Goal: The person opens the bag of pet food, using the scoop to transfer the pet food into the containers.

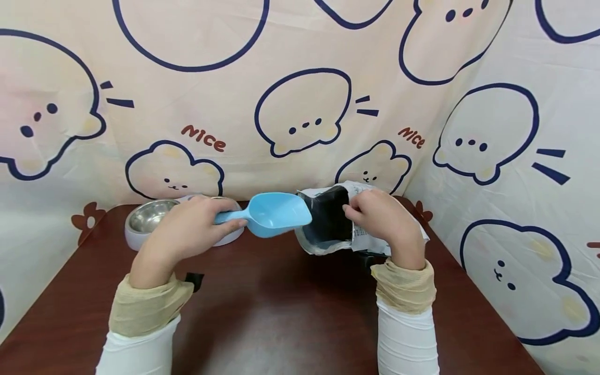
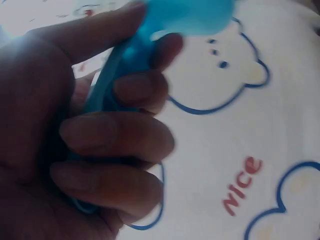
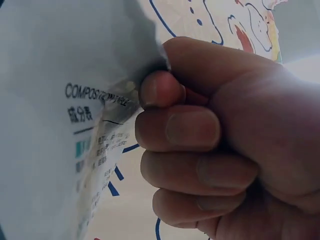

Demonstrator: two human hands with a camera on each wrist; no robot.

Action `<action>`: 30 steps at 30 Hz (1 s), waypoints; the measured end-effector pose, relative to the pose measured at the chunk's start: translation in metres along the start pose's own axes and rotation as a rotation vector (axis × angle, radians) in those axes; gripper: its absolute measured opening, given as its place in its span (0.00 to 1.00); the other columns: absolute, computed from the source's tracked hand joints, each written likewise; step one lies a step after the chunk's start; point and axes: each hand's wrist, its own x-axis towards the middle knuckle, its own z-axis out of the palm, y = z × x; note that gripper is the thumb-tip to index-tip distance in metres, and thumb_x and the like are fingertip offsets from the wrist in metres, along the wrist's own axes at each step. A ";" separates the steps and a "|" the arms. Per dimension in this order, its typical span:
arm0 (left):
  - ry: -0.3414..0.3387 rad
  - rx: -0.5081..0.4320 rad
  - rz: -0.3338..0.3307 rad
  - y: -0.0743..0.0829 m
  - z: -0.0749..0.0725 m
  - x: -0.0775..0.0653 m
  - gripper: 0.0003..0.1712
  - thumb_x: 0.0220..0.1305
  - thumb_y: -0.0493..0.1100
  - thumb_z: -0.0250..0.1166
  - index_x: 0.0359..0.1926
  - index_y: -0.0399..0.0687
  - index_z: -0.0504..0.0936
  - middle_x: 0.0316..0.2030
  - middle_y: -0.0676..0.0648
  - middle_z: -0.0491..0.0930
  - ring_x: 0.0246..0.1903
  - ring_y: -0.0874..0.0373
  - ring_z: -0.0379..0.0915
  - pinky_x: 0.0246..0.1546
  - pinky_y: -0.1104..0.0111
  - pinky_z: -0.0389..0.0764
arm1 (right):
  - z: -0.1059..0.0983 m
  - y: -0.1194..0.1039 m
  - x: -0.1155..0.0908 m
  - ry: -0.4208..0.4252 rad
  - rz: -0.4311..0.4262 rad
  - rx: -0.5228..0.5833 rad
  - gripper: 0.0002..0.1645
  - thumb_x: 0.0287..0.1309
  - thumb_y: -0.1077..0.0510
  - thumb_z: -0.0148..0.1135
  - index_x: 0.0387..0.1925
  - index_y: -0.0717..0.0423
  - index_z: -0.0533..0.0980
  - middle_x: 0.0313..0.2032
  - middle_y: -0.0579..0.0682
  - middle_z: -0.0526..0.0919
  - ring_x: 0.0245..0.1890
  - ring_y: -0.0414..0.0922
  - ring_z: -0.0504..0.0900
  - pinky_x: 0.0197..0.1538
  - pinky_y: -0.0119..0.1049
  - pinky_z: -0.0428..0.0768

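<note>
My left hand (image 1: 199, 224) grips the handle of a light blue scoop (image 1: 276, 211), its fingers curled round it in the left wrist view. The scoop's bowl points right and looks bare inside; its tip is close to the mouth of a white bag (image 1: 365, 239). With thumb and curled fingers my right hand (image 1: 382, 216) pinches the bag's edge. The bag is tilted, its mouth facing left, showing a dark lining (image 1: 328, 216). Printed text, including a composition heading, shows on the bag (image 3: 45, 130) in the right wrist view. What lies deep in the bag is hidden.
Behind my left hand stands a light-coloured pet feeder with a metal bowl (image 1: 150, 216), partly covered by the hand. A small black piece (image 1: 194, 281) lies on the dark brown table (image 1: 281, 312). A printed cloth backdrop (image 1: 300, 114) rises behind and to the sides.
</note>
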 end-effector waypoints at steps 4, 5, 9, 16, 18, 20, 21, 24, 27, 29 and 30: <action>-0.059 -0.033 -0.012 0.016 0.004 0.008 0.13 0.67 0.57 0.69 0.36 0.54 0.85 0.20 0.54 0.73 0.25 0.58 0.69 0.28 0.65 0.70 | -0.003 0.001 -0.002 -0.001 0.008 0.006 0.27 0.72 0.55 0.57 0.13 0.50 0.74 0.13 0.45 0.65 0.19 0.44 0.69 0.27 0.36 0.69; -0.071 -0.036 -0.008 0.020 0.008 0.012 0.13 0.67 0.57 0.68 0.37 0.53 0.85 0.19 0.54 0.72 0.24 0.58 0.68 0.28 0.65 0.70 | -0.004 0.001 -0.003 -0.003 0.012 0.010 0.27 0.72 0.55 0.57 0.13 0.50 0.74 0.13 0.45 0.65 0.19 0.44 0.69 0.27 0.36 0.69; -0.070 -0.024 0.020 0.033 0.029 0.031 0.14 0.69 0.57 0.67 0.37 0.52 0.85 0.17 0.54 0.70 0.22 0.58 0.68 0.27 0.66 0.69 | -0.007 0.001 -0.006 -0.009 0.024 0.011 0.27 0.72 0.57 0.56 0.13 0.51 0.74 0.12 0.45 0.64 0.19 0.44 0.69 0.27 0.36 0.69; -0.002 0.028 0.058 0.046 0.063 0.047 0.16 0.68 0.55 0.68 0.30 0.50 0.81 0.15 0.54 0.59 0.16 0.59 0.62 0.20 0.68 0.63 | -0.004 -0.003 -0.006 0.012 0.000 -0.004 0.28 0.72 0.56 0.57 0.12 0.50 0.73 0.12 0.45 0.64 0.17 0.43 0.68 0.26 0.35 0.69; 0.006 0.059 0.059 0.049 0.067 0.050 0.16 0.67 0.55 0.69 0.29 0.50 0.81 0.15 0.54 0.60 0.16 0.59 0.62 0.19 0.68 0.63 | -0.004 -0.004 -0.006 0.009 0.005 0.001 0.28 0.72 0.56 0.57 0.12 0.50 0.73 0.12 0.45 0.65 0.17 0.43 0.68 0.26 0.35 0.69; 0.022 0.094 0.058 0.051 0.069 0.053 0.16 0.67 0.55 0.69 0.29 0.50 0.81 0.14 0.54 0.63 0.16 0.59 0.64 0.19 0.68 0.64 | -0.004 -0.005 -0.006 0.018 0.010 -0.003 0.27 0.71 0.56 0.57 0.12 0.50 0.73 0.12 0.45 0.65 0.17 0.43 0.68 0.26 0.35 0.69; 0.028 0.115 0.058 0.053 0.070 0.055 0.17 0.67 0.56 0.69 0.28 0.51 0.81 0.14 0.53 0.64 0.17 0.59 0.65 0.19 0.68 0.65 | -0.004 -0.005 -0.006 0.023 0.011 -0.008 0.27 0.71 0.56 0.57 0.12 0.50 0.73 0.12 0.45 0.65 0.17 0.43 0.68 0.26 0.35 0.69; 0.022 0.192 0.054 0.059 0.073 0.061 0.21 0.68 0.56 0.67 0.21 0.53 0.77 0.14 0.53 0.67 0.17 0.58 0.68 0.19 0.66 0.67 | -0.004 -0.006 -0.007 0.028 0.010 -0.017 0.27 0.71 0.56 0.58 0.12 0.50 0.74 0.12 0.45 0.66 0.18 0.43 0.69 0.26 0.35 0.69; 0.000 0.249 0.052 0.065 0.078 0.066 0.25 0.68 0.55 0.66 0.16 0.54 0.72 0.13 0.52 0.67 0.17 0.57 0.69 0.19 0.65 0.69 | -0.001 -0.005 -0.008 0.018 0.009 -0.016 0.26 0.71 0.55 0.58 0.13 0.49 0.75 0.12 0.46 0.66 0.17 0.43 0.69 0.26 0.34 0.69; -0.020 0.272 0.044 0.069 0.081 0.071 0.26 0.69 0.55 0.66 0.15 0.53 0.71 0.13 0.52 0.68 0.17 0.57 0.69 0.18 0.64 0.70 | 0.000 -0.005 -0.009 0.017 0.011 -0.013 0.26 0.71 0.55 0.59 0.13 0.49 0.75 0.11 0.46 0.67 0.17 0.43 0.69 0.26 0.34 0.70; -0.029 0.275 0.037 0.071 0.083 0.073 0.26 0.69 0.54 0.66 0.16 0.53 0.72 0.13 0.51 0.68 0.17 0.56 0.69 0.18 0.64 0.71 | 0.000 -0.004 -0.010 0.020 0.011 -0.011 0.25 0.70 0.55 0.59 0.13 0.49 0.76 0.11 0.46 0.67 0.17 0.43 0.69 0.26 0.34 0.70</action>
